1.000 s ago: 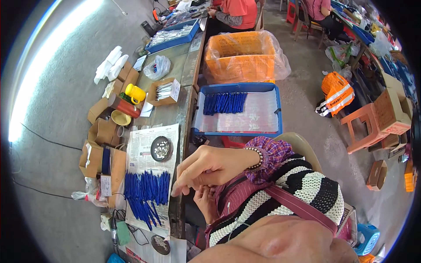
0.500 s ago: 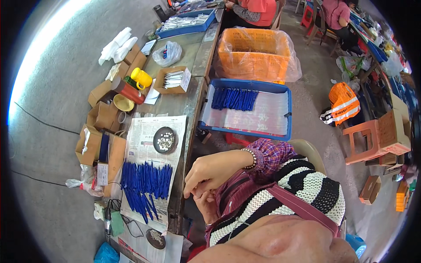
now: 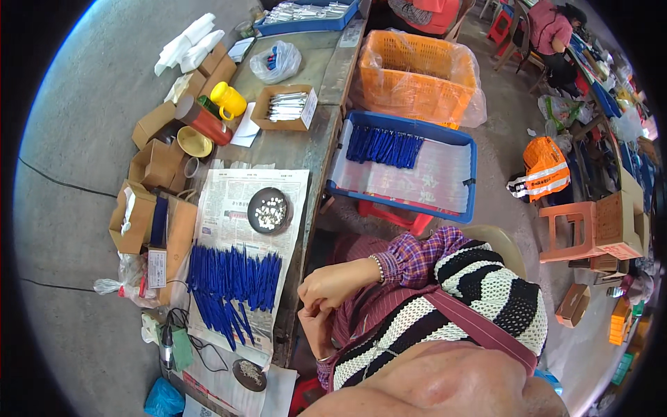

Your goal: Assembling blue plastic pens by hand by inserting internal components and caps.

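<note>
My right hand [image 3: 331,285], with a beaded bracelet at the wrist, is bent over my left hand [image 3: 315,328] just off the table's edge. The fingers of both hands are closed and meet at the tips. Whatever they hold is hidden or too small to make out. Beside them on the table, many slender blue pointed tools [image 3: 233,278], tweezer-like in shape, lie in rows on spread newspaper [image 3: 226,184]. Above these tools sits a dark round dish [image 3: 253,221] with small pale pieces in it. A second dark dish [image 3: 242,379] of small bits stands lower down.
A blue tray [image 3: 399,190] with more blue tools stands right of the table, below an orange crate [image 3: 417,89] lined with plastic. Along the table's far side are cardboard boxes [image 3: 132,222], a yellow mug [image 3: 226,99] and a corded tool [image 3: 167,347]. Other people sit farther off.
The view has shifted slightly, so the table and trays appear moved. My right hand's fingers have curled in closer over my left hand's fingertips.
</note>
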{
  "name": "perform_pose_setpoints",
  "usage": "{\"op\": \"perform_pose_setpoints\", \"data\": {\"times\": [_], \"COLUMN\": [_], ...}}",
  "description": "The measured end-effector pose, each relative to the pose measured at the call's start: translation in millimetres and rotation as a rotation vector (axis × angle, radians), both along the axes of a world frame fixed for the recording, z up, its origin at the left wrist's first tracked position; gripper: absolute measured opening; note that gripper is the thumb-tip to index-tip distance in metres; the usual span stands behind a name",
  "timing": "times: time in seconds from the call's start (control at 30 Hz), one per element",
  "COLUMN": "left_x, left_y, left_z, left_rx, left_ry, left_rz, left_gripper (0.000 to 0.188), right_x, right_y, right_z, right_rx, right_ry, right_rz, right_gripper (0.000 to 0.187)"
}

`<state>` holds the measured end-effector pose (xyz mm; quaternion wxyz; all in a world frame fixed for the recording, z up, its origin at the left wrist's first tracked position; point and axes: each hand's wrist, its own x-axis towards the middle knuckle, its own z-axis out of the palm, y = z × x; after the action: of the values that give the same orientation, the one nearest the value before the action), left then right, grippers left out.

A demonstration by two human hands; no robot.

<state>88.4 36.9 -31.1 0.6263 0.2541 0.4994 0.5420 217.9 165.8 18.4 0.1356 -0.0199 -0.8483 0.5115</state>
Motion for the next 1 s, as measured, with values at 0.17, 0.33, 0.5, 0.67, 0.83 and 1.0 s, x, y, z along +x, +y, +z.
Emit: {"op": "perform_pose_setpoints", "data": {"times": [0.17,0.33,0.5,0.67,0.83,1.0], "left_x": [-6.4,-28.2,-31.0,-23.1,-46.9,-94.8], "left_y": [6.0,-1.9,-21.3,-26.5,-30.0,-40.6], "left_z": [12.3,-21.3,-38.9,-40.8,-20.9,-9.7], "left_rx": [-0.085,0.035,0.096,0.098,0.067,0.149], "left_ry": [0.16,0.291,0.188,0.03,0.013,0.247], "left_rz": [-0.033,-0.217,-0.16,0.073,0.322,0.616], "left_gripper": [0.015,0.014,0.018,0.015,0.011,0.013], "right_x": [-6.3,-14.1,-30.9,-34.5,-36.9,-32.2], "right_y": [5.7,-4.5,-17.1,-26.3,-21.5,-19.9], "right_z": [4.5,-10.3,-8.6,-12.9,-18.8,-19.1], "right_rx": [0.008,-0.018,-0.109,-0.085,-0.256,-0.359], "right_ry": [0.011,-0.06,-0.262,-0.136,-0.136,-0.222], "right_rz": [0.01,-0.015,0.052,-0.069,-0.206,-0.204], "right_gripper": [0.016,0.025,0.031,0.023,0.02,0.02]}}
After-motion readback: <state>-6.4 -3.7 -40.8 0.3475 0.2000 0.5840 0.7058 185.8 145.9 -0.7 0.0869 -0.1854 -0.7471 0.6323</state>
